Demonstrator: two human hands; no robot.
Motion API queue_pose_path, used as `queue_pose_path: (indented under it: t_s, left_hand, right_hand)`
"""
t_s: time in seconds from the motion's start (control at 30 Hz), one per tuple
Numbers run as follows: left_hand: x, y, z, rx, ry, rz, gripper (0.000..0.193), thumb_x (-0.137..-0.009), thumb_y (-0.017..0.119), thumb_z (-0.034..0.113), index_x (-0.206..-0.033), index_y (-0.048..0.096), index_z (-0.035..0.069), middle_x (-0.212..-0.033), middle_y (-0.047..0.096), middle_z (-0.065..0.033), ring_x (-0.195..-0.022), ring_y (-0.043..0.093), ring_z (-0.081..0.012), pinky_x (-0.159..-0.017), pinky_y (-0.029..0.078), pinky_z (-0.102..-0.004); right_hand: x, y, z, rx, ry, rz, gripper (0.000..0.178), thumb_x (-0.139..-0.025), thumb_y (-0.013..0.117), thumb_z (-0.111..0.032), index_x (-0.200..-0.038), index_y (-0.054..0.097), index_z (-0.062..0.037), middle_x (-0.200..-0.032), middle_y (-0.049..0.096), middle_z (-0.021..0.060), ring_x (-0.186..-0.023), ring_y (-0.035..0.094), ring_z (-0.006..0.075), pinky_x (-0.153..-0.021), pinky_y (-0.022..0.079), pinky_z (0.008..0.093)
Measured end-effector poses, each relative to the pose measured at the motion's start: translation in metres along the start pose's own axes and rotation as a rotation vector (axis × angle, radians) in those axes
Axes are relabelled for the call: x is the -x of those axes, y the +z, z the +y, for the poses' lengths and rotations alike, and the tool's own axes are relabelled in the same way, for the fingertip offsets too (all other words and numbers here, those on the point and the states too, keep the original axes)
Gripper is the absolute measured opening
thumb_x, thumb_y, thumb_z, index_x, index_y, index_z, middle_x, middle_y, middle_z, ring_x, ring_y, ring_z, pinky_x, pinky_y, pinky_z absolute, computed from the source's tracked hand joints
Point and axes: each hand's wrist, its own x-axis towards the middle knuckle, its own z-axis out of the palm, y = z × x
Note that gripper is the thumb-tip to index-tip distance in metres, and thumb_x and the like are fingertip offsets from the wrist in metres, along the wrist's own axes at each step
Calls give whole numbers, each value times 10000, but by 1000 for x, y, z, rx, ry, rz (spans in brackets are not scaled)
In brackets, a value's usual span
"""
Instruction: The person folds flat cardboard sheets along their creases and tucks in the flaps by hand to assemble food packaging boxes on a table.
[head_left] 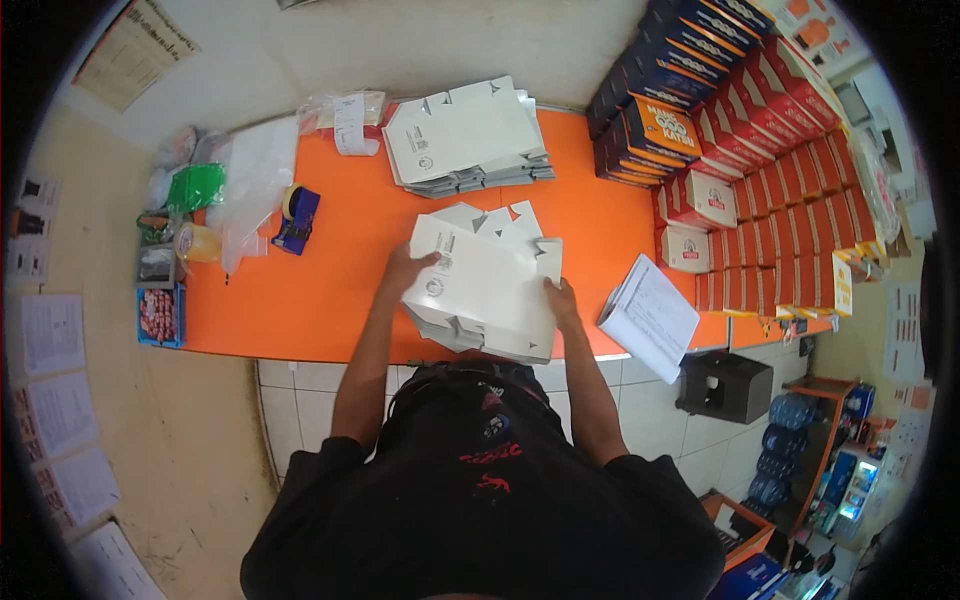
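A pile of flat white carton blanks (490, 285) with notched flaps lies at the near edge of the orange table, right in front of me. My left hand (407, 272) grips the left edge of the top blank, thumb on its face. On the opposite edge, my right hand (562, 300) pinches the blank with the thumb above. The fingers of both hands are partly hidden under the cardboard. Farther back, a second stack of flat white carton blanks (460, 140) sits untouched.
A blue tape dispenser (297, 222) stands left on the orange table (345, 290), near clear plastic bags (255, 175) and a blue basket (162, 316). Folded red boxes (785, 245) and dark blue boxes (670, 70) rise at the right. An open notebook (652, 315) overhangs the front edge.
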Motion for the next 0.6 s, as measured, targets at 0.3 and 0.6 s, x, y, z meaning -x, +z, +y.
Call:
queue_pose_path:
  t_s: [0.3,0.6]
  left_hand:
    - [-92,-30,83,-298,259,-561,748,-695,804,256,-1329,456,65,-1266,550,-131,-1139,517,-223,-971,409,-351]
    - [-144,55,-3,-776,126,-879,728,-633,770,532,-1177,601,79,-1167,613,-149,-1075,570,-284,-917,437,-355]
  right_hand:
    - [8,-8,-257,536,-993,-152,626,-766,722,-339,-1271,478,-62,-1308,465,180,-1255,386,359,-1041,310,461]
    - [-100,61,-163,755,-720,-1020,590,-912,471,-513,-1277,517,-52,-1220,569,215,-1126,541,374,-982,405,414]
